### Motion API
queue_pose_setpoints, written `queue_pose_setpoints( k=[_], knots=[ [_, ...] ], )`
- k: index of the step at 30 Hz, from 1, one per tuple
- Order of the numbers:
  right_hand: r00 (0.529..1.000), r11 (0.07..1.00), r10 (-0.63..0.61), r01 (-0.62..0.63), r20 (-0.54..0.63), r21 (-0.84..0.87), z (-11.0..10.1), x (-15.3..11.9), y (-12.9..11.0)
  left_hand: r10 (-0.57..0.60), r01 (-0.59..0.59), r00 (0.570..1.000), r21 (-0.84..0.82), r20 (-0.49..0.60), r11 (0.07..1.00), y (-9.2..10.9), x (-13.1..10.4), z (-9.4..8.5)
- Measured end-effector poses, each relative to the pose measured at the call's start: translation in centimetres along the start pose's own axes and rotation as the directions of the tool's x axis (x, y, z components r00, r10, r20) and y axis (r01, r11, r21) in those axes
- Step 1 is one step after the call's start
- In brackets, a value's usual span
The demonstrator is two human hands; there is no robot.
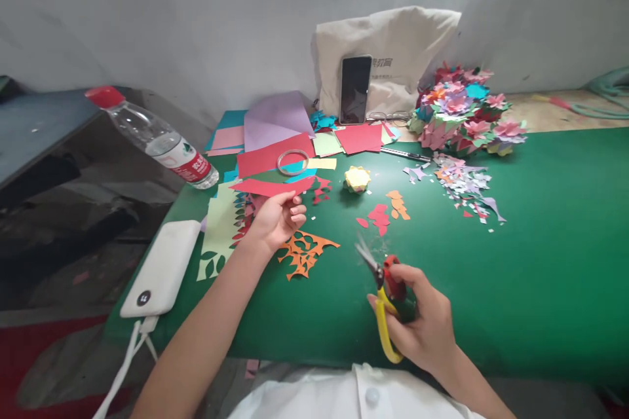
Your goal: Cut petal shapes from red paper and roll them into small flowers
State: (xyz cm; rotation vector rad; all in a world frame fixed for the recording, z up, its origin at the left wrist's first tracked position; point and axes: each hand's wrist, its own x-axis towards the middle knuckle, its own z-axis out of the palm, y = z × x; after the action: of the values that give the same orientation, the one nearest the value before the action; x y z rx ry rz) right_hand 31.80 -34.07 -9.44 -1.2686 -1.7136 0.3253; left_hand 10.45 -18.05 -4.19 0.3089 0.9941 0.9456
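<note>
My left hand is closed, its fingertips at the lower edge of a strip of red paper that they appear to pinch. My right hand grips scissors with one red and one yellow handle, the blades a little apart and pointing up and left. Beyond the blades lie red paper petals and orange petals. An orange cut-out sheet sits just below my left hand. Partly under my left wrist is a light green sheet with leaf-shaped holes. A small yellow paper piece stands mid-table.
On the green table are a white power bank with cables, a water bottle, a tape roll, coloured sheets, a pen and scraps. Behind stand a phone, a cloth bag and paper flowers.
</note>
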Motion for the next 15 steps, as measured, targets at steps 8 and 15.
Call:
queue_pose_setpoints(
  k=[8,15],
  knots=[
    [0.987,0.991,0.126,-0.130,-0.099,-0.035,0.0,-0.7,0.9,-0.003,-0.019,0.994,0.200,0.106,0.980,-1.5,-3.3,0.7],
    [0.987,0.986,0.139,-0.146,-0.081,-0.083,-0.1,-0.5,0.5,0.384,-0.407,0.907,0.597,0.174,0.692,2.1,-2.1,0.7]
  ],
)
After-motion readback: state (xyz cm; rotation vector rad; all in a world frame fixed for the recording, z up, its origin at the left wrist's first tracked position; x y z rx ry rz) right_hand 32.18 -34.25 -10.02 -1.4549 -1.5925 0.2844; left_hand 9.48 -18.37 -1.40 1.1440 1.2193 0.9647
